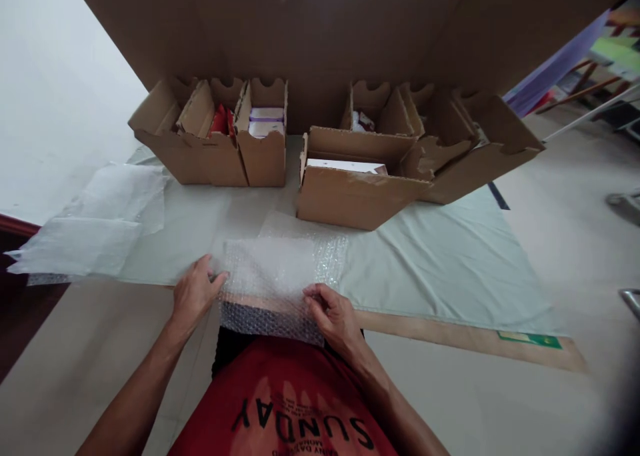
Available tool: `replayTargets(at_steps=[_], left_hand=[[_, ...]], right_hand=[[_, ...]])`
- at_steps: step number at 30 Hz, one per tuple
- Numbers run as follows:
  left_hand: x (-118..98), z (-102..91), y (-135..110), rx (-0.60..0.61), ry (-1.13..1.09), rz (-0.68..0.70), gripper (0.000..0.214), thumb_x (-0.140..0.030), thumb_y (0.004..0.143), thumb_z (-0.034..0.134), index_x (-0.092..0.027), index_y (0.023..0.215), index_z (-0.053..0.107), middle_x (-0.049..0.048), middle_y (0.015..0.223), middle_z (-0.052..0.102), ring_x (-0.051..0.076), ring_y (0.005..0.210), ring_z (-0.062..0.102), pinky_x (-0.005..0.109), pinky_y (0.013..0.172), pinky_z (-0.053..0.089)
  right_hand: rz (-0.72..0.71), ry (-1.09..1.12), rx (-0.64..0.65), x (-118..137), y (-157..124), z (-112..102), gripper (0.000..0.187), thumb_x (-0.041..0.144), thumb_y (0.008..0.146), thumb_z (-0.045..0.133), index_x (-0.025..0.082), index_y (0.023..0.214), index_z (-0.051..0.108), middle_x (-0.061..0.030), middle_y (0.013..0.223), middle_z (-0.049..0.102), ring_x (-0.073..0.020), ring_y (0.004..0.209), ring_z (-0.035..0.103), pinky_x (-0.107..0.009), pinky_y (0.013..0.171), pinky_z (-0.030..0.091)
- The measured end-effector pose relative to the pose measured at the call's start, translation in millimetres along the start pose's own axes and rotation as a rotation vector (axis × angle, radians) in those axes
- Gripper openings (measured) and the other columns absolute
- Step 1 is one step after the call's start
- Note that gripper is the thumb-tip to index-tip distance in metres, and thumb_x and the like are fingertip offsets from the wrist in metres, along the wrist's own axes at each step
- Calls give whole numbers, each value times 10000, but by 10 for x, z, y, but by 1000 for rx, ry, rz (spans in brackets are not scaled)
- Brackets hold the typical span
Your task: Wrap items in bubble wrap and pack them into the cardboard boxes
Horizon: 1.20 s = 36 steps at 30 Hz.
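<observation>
A sheet of bubble wrap (pixel 280 276) lies on the pale cloth (pixel 440 263) right in front of me, its near edge hanging toward my lap. My left hand (pixel 195 293) grips the wrap's left edge with curled fingers. At the wrap's near right edge, my right hand (pixel 333 313) pinches the plastic between thumb and fingers. A white foam-like layer seems to lie on top of the wrap between my hands.
Several open cardboard boxes stand at the back: a left group (pixel 215 149) with red and white packs, a middle box (pixel 350 189) holding a white item, and a right group (pixel 450 143). More wrap sheets (pixel 95 223) are piled at left. A brown board (pixel 470 339) shows under the cloth.
</observation>
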<state>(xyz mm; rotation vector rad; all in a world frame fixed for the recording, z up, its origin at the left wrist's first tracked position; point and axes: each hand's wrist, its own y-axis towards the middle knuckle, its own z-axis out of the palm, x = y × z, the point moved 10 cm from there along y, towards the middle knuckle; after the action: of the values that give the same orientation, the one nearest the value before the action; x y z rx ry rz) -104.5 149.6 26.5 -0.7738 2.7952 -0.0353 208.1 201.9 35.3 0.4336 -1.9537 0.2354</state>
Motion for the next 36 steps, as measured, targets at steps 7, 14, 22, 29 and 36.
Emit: replayTargets(at_steps=[7,14,22,29,36], left_hand=[[-51,109,56,158,-61,-23,184,-318,825,505,-232,743,645,6,728,705,187,700,648,276,634,422],[-425,-329,94,-57,-384,150,196,-377,741,499,-226,713,621,15,750,695,179,732,654,274,697,485],[-1231,-209,738,-1,-178,265,149,-247,820,534,-215,833,679,33,805,764,192,746,705,282,701,472],[-1314,122,849,115,51,240,303,-255,911,522,-213,1156,697,76,1027,802,267,969,744,323,765,507],[-1358,180,818,138,123,261,365,-252,927,494,-196,1239,676,93,1061,785,277,992,737,331,793,520]], right_hand=[[-2,-54,42,-7,-4,128,168,292,907,515,200,815,622,-7,720,655,-144,645,591,-253,628,435],[33,-11,-35,39,-75,-147,197,319,927,515,203,784,583,17,662,600,-124,601,546,-231,592,407],[221,-221,-137,-262,19,-591,351,465,924,511,215,681,555,7,590,601,-140,545,549,-250,548,351],[393,-624,13,-529,197,-582,269,376,925,557,211,726,631,-46,673,727,-192,620,668,-278,575,304],[509,-824,108,-608,235,-669,237,381,942,618,210,785,670,-46,738,761,-200,664,698,-287,560,250]])
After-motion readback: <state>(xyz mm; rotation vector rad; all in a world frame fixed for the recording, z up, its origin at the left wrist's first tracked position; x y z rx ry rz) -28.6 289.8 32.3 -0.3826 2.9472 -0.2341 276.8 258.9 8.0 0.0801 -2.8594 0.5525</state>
